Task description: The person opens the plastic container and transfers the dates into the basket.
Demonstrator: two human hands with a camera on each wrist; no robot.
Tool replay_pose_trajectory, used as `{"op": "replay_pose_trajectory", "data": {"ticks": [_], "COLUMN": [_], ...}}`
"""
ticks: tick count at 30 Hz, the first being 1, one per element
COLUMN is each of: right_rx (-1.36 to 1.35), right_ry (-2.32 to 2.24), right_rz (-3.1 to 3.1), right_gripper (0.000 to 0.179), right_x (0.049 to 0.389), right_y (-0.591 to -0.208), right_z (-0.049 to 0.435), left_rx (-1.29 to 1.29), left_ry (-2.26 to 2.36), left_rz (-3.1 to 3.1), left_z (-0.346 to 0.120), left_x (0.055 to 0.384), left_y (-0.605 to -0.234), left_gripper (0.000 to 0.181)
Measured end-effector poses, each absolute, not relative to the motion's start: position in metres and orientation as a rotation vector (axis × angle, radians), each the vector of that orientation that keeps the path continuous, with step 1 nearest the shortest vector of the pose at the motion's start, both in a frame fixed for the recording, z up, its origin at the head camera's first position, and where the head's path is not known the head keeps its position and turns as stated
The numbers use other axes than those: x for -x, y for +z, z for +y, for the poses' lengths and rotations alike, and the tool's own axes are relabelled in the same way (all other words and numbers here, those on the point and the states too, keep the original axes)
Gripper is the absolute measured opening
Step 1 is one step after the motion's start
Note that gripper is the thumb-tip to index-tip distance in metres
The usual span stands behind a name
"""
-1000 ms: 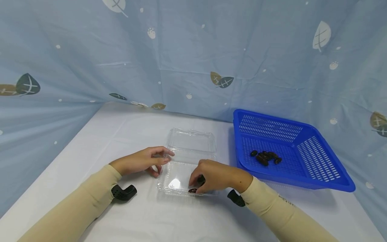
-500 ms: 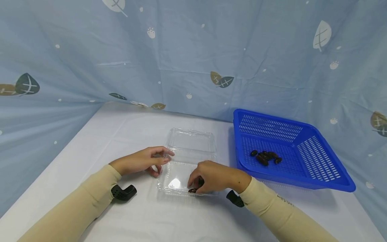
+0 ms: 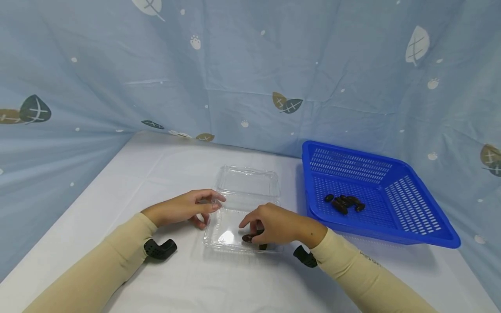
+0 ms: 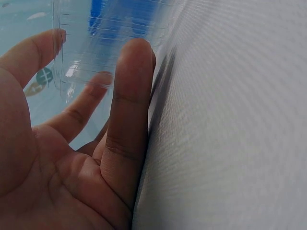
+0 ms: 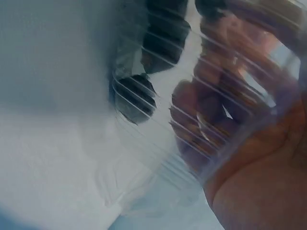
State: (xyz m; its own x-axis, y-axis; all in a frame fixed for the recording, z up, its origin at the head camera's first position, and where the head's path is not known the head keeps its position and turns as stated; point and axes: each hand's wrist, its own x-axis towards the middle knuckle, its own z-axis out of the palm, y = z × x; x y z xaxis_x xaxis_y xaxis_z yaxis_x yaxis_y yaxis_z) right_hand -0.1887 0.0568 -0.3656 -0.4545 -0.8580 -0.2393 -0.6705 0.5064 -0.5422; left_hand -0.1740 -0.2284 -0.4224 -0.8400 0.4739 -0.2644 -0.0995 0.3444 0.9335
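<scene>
A clear plastic clamshell box (image 3: pixel 231 221) lies open on the white table, its lid (image 3: pixel 246 180) folded back. At its left edge, my left hand (image 3: pixel 185 208) touches the wall with relaxed fingers. In the left wrist view, the fingers (image 4: pixel 132 72) lie along the box wall. Inside the box, my right hand (image 3: pixel 274 226) has a brown date (image 3: pixel 247 238) at its thumb tip; the index finger is raised off it, and the contact behind is partly hidden. More dark dates lie under that hand; through the wall, the right wrist view shows a date (image 5: pixel 136 98) near its fingers.
A blue plastic basket (image 3: pixel 415 230) with slotted sides stands to the right of the box, holding several brown dates (image 3: pixel 344 203). Behind the white table (image 3: pixel 188 278) hangs a blue leaf-patterned curtain (image 3: pixel 235 65).
My right hand has shifted slightly away from the box's front wall, the date moving with its thumb. Its index finger has lifted, and another date shows below the thumb. The left hand stays put.
</scene>
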Motion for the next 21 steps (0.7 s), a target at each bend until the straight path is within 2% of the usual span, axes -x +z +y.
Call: {"op": "replay_pose_trajectory", "data": {"ticks": [10,21], "right_rx": [1.31,1.177], "right_ry": [-0.69,-0.962], "right_rz": [2.432,2.715], "right_gripper": [0.022,0.029], "right_x": [0.193,0.197], "right_y": [-0.332,-0.316], "right_z": [0.076,0.128], "left_rx": [-0.33,-0.346], "left_ry": [1.518,1.49], "left_rz": [2.121,2.136], "left_z": [-0.23,-0.227], "left_x": [0.172,0.173], "left_y": [-0.426,-0.419], "left_gripper": [0.046,0.044]}}
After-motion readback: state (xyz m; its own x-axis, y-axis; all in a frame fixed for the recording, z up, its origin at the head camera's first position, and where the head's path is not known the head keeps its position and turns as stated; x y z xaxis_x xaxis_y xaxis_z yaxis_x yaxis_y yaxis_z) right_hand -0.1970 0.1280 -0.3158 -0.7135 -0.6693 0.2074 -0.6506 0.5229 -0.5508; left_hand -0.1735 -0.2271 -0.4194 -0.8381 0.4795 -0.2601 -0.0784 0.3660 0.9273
